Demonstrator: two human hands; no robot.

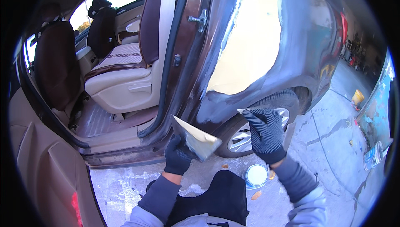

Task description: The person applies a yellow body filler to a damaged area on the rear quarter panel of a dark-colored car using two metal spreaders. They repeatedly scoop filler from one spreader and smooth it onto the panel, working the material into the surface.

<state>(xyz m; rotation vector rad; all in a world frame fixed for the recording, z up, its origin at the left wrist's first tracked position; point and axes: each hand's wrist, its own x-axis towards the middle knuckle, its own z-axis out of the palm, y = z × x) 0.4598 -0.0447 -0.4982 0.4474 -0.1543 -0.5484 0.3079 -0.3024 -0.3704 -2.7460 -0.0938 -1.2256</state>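
My left hand [178, 156], in a dark glove, is closed around a wide, flat putty blade [203, 151]. Cream-coloured filler [200, 133] lies on the blade's upper face. My right hand [266, 133] wears a grey striped glove and is closed on a thin scraper [243, 111]; only its pale tip shows past the fingers, the rest being hidden. In front of both hands, a large smooth patch of cream filler [250, 39] covers the car's rear quarter panel [298, 39], ringed by dull, sanded paint. The right hand is in front of the rear wheel [240, 141], below the patch.
At left, an open rear door [46, 164] and the doorway show the beige rear seat [121, 77]. A round tin [256, 176] stands on the concrete by my knees, with orange-brown scraps around it. A bucket [373, 156] and a yellow container [357, 97] are at right; a cable [321, 139] crosses the floor.
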